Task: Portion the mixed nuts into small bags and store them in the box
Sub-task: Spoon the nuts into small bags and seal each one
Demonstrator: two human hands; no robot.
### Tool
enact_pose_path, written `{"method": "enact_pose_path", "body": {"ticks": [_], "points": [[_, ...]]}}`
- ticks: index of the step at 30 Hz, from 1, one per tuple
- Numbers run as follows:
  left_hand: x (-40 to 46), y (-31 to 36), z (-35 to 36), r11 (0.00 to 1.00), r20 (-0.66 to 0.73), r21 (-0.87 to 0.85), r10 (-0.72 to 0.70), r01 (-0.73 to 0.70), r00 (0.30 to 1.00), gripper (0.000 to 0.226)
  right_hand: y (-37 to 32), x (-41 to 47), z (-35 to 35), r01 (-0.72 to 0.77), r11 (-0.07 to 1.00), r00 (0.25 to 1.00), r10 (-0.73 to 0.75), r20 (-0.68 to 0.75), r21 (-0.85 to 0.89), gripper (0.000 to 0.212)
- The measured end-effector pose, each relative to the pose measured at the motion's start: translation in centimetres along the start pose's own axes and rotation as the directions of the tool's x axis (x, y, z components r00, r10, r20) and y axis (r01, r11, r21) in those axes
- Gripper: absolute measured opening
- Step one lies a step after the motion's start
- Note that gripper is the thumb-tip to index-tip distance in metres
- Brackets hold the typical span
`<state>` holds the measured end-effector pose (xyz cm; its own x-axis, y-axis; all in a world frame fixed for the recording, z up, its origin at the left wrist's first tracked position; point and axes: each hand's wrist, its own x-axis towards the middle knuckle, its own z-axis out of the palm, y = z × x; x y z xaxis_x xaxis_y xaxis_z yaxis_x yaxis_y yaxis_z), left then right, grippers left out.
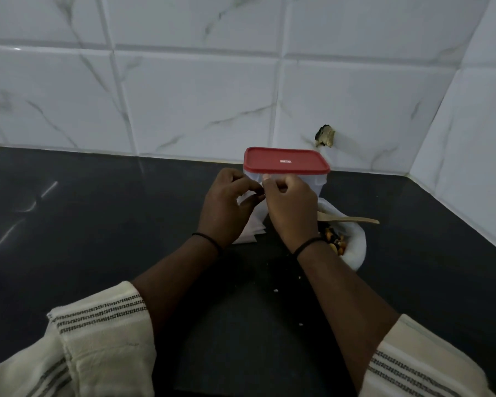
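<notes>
pinching one small clear bag (259, 202) between them, the left hand (226, 207) and right hand (291, 209) meet with fingers curled, just before one box (287, 170) with a red lid (286, 161) shut on it. one stack of flat bags (248, 232) lies half hidden under the left hand. one white bowl (355, 250) of mixed nuts (334, 242) and one wooden spoon (352, 220) sit partly behind the right wrist. black counter (98, 224).

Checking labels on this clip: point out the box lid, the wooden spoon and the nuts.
Box lid (286, 161): head view, centre of red top.
Wooden spoon (352, 219): head view, mid-handle.
Nuts (334, 241): head view, middle of visible pile.
</notes>
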<state>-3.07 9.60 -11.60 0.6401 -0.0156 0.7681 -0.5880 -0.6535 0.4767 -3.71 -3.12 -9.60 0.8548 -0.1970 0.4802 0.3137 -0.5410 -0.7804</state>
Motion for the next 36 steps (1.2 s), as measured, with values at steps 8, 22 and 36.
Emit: {"method": "enact_pose_path", "body": {"ticks": [8,22,36], "points": [[-0.5,1.0,-0.4,0.990,0.035,-0.130,-0.052,0.056,0.998,0.008,0.4,0.1,-0.1,0.050,0.995,0.999,-0.051,0.000,0.086,0.022],[-0.2,-0.1,-0.6,0.940,0.008,-0.195,-0.284,0.280,0.959,0.006,0.3,0.0,-0.9,0.061,0.997,0.979,-0.068,0.191,0.044,0.016],[0.0,1.2,-1.4,0.999,-0.055,0.036,0.003,-0.001,0.998,0.011,-0.1,-0.4,-1.0,0.297,0.893,0.948,-0.319,-0.010,-0.337,0.008]]}}
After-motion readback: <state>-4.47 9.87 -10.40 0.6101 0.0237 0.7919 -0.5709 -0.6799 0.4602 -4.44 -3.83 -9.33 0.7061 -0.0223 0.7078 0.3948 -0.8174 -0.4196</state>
